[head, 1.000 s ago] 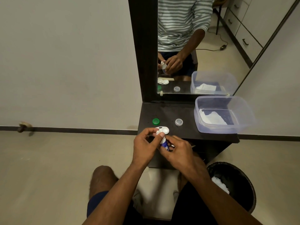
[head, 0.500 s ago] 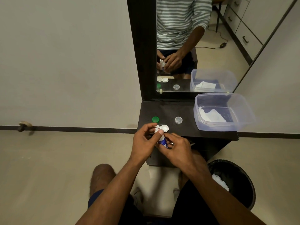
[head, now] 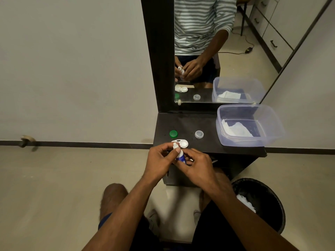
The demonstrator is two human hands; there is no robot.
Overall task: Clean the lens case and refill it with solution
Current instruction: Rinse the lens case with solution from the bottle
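A white lens case [head: 182,143] lies open on the dark table [head: 208,142] near its front edge. Its green cap [head: 173,134] and clear cap [head: 199,134] rest apart behind it. A small solution bottle [head: 179,155], white with a blue label, is upright just in front of the case. My right hand [head: 196,164] grips the bottle's body. My left hand [head: 160,160] pinches the bottle's white top with thumb and fingers. The bottle's lower part is hidden by my fingers.
A clear plastic box [head: 272,127] with white tissue stands at the table's right. A mirror [head: 208,51] rises behind the table. A black bin [head: 272,200] holding white waste sits on the floor at the right, by my knee.
The view has shifted slightly. My hands stay on the bottle, and my left fingers have turned a little around its top.
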